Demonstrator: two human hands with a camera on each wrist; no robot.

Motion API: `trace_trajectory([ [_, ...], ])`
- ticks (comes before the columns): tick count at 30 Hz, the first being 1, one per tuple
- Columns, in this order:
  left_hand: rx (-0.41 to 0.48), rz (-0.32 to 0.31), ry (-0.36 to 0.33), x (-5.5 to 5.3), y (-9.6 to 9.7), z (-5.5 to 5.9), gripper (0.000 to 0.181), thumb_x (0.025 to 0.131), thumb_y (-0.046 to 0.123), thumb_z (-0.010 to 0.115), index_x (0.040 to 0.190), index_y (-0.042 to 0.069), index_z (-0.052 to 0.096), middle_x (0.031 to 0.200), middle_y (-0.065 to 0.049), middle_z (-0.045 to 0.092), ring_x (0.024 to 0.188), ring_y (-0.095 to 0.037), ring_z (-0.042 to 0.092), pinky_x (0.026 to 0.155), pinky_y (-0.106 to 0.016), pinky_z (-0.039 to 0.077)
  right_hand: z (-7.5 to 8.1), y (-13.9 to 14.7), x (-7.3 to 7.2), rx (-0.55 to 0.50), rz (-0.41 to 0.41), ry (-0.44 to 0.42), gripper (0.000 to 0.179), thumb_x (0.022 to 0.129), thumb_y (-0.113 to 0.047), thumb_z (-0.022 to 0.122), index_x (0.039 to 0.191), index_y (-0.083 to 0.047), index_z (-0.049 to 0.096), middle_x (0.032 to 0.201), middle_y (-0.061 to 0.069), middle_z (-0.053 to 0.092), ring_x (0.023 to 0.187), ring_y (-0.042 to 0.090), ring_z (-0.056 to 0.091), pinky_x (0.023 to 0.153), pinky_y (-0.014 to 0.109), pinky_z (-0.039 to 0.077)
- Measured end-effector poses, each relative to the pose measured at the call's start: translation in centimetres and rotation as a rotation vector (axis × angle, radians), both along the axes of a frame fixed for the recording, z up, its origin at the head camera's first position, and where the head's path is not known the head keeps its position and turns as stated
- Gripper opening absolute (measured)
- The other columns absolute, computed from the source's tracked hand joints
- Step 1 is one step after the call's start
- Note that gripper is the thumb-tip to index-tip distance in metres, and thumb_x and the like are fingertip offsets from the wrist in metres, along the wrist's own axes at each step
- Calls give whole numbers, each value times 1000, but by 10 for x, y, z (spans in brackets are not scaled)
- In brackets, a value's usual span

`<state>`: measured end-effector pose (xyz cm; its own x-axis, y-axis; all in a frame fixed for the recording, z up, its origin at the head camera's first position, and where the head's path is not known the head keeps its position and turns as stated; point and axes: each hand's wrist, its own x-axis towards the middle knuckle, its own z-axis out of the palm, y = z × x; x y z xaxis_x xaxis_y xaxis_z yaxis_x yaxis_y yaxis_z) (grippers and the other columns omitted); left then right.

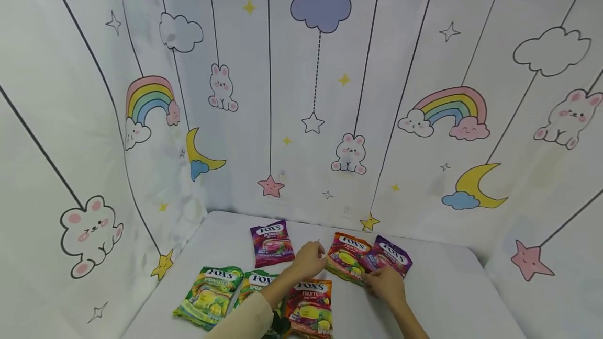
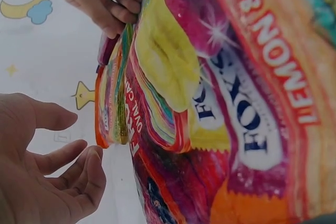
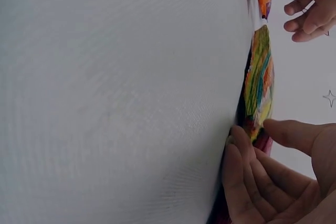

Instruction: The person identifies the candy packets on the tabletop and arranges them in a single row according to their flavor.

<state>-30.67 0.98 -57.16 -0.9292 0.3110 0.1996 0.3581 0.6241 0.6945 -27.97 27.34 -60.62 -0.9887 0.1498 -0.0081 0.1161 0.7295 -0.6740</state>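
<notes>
My left hand (image 1: 308, 259) hovers over the table between a purple Berries candy bag (image 1: 272, 245) and an orange-red Fruits candy bag (image 1: 347, 256). Its fingers are loosely bent with nothing between them, as the left wrist view also shows. My right hand (image 1: 387, 285) is at the lower right corner of that Fruits bag, pinching the corner between thumb and fingertips (image 3: 237, 153). Right behind this hand a second purple candy bag (image 1: 388, 255) lies tilted, its left side against the Fruits bag and its lower part partly hidden by the hand.
Nearer me lie two green Spring Tea candy bags (image 1: 209, 297) and another Fruits bag (image 1: 310, 307); my left forearm covers part of one green bag. White cloth walls (image 1: 301, 77) printed with rabbits, clouds and stars enclose the white table (image 1: 452, 297) at the back and sides.
</notes>
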Motion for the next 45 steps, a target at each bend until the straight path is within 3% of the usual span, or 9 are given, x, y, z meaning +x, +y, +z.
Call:
trace_trajectory([
  [11,-9,-27,11,-16,18,-7,27,94,13,65,111,-8,66,87,-8,61,74,-18,55,69,-35,49,5,-4,-1,-6,10,48,21,84,-28,84,78,-8,82,59,-3,69,52,16,65,51,30,45],
  [16,-57,31,-21,-22,26,-11,35,96,18,68,117,-10,66,88,-9,65,81,-21,61,77,-38,54,5,-7,-4,-35,9,29,20,85,-26,82,78,-7,82,62,-1,71,53,16,67,51,27,47],
  [22,-98,65,-74,-28,33,-14,39,98,22,67,121,-9,65,102,-17,70,96,-29,66,85,-42,56,4,-10,-4,-56,-11,23,19,85,-22,81,78,-4,80,60,2,71,53,17,69,49,27,49],
  [27,-68,87,-115,-31,35,-14,35,97,19,68,117,-9,66,103,-19,70,96,-32,67,85,-44,56,4,-12,-4,-47,-31,21,20,86,-19,81,79,-1,80,58,0,69,50,17,68,47,27,51],
  [38,-29,104,-187,-38,32,-17,32,96,18,73,115,-6,67,103,-15,68,95,-29,65,87,-46,55,-2,-13,-7,-107,-28,11,17,87,-13,80,82,2,80,61,4,70,50,17,68,48,29,55],
  [45,-14,121,-181,-37,33,-12,27,95,16,74,108,-7,70,104,-18,70,96,-33,67,87,-48,55,-4,-11,-9,-105,-19,35,15,86,-12,79,79,1,79,56,0,68,48,16,67,47,27,54],
])
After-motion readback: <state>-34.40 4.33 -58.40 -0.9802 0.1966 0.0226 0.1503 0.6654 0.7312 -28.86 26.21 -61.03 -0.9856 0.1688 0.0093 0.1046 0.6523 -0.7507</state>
